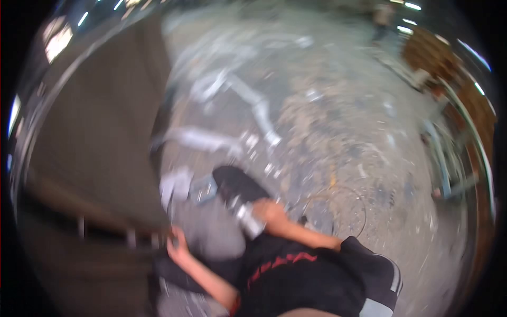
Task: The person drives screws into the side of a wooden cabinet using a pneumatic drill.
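My left hand (178, 247) is at the lower right corner of a large grey-brown panel (100, 121), fingers curled in at its edge. Motion blur smears the fingertips, and I cannot tell what is between them. My right hand (269, 214) is closed over my bent leg, by the dark shoe (237, 182). Beside its fingers shows a shiny silver-white object (247, 219), gripped on the side toward my knee. A small blue-grey box-like thing (203, 189) lies on the floor just past my knee.
White plastic strips (253, 103) and scraps lie over the stained concrete floor (338, 121). A thin hose or cable (364, 211) loops at my right. Further right stand a pale metal frame (443, 158) and brown stacked material (430, 53). A person (383, 18) is far back.
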